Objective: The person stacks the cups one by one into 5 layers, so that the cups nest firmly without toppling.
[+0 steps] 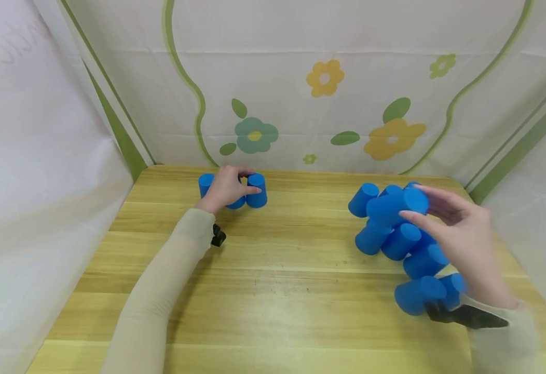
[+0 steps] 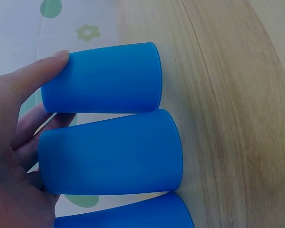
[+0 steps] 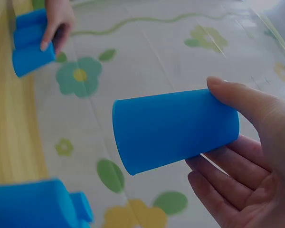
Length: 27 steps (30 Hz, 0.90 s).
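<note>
Left grip (image 1: 226,188) pinches an inverted end cup (image 1: 257,193); right grip (image 1: 463,228) holds a raised cup (image 1: 387,208) that, dipping, could topple clustered cups (image 1: 401,243).

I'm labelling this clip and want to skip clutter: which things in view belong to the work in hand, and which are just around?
Belongs, it seems:
- right hand, holding a blue cup off the table
- left hand, gripping the end cup of a row of three
- cup cluster at right

Just around:
- wooden table, as support
- flowered cloth behind
</note>
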### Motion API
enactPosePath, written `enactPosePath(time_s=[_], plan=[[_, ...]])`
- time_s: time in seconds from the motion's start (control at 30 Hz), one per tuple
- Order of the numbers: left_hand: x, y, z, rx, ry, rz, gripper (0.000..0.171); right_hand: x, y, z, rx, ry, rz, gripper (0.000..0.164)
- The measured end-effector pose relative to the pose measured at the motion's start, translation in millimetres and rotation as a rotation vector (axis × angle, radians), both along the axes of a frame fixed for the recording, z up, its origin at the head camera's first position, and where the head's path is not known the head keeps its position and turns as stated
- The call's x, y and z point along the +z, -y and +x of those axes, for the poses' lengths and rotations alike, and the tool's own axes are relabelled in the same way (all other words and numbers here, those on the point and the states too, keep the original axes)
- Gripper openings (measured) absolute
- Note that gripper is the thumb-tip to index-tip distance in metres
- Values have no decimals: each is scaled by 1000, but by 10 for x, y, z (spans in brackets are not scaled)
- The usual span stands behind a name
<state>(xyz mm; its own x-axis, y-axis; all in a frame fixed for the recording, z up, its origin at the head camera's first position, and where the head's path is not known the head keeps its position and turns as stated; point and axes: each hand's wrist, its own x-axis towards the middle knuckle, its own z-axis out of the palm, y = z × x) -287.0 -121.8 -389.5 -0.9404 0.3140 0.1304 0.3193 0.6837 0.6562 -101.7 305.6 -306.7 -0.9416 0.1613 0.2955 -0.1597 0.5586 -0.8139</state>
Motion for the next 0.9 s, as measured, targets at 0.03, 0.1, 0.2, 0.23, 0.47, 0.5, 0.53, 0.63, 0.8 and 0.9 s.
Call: enactPosePath(time_s=[0.03,0.1,0.2,0.23,0.47,0.5,0.53,0.63,0.8,0.9], plan=[[0,0,0,-2,-2,-1,54,-18,58,-26,20,-5,13,52],[0,0,0,-6,-7,-1,54,-58,173,-79,55,-21,34,51],[-4,0,-4,-7,-12,-2,53,-126,341,-164,125,-50,26,50],[-4,-1,-4,-6,-12,-1,53,-150,393,-189,148,-57,17,49],[2,-6,-12,-3,-6,-5,52,-364,705,-353,237,-40,11,50],[3,-6,-13,-4,-5,-7,52,-398,745,-377,244,-36,14,51],[4,-5,-14,-5,-4,-7,52,-432,785,-400,250,-31,17,51],[3,2,-16,-6,-2,-2,51,-532,906,-477,272,-9,-9,54],[1,5,-15,-11,-7,-3,51,-662,1078,-628,267,39,-93,57],[4,2,-11,-12,-7,-6,51,-707,1165,-722,257,62,-115,59]])
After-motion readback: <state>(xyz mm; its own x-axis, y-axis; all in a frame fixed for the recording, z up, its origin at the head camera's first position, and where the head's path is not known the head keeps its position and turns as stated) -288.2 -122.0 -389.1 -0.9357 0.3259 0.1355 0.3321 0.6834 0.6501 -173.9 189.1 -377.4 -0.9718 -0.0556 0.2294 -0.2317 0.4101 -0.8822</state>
